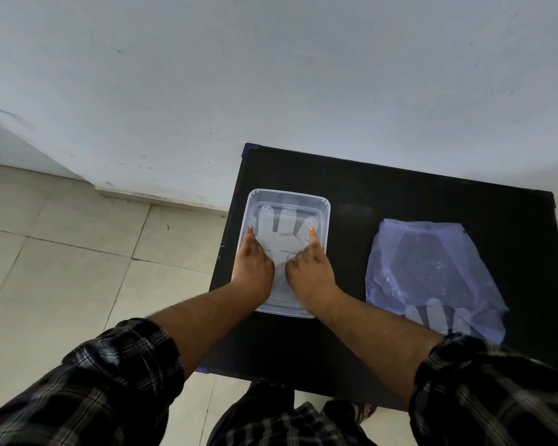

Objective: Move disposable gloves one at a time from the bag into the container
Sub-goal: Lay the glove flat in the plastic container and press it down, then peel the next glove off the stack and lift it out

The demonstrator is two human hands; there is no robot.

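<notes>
A clear rectangular plastic container (325,220) sits on the left half of a black table (432,201). A translucent disposable glove (282,235) lies flat inside it, fingers pointing away from me. My left hand (253,263) and my right hand (310,268) are both inside the container, each with an index finger stretched out and pressing on the glove's outer edges. To the right lies a bluish-purple plastic bag (432,268), flat on the table. The fingers of another glove (437,317) stick out of the bag's near end.
The table stands against a pale wall (271,75). Beige floor tiles (62,268) lie to its left. My checked sleeves and a sandalled foot (364,410) show at the bottom, under the table's near edge.
</notes>
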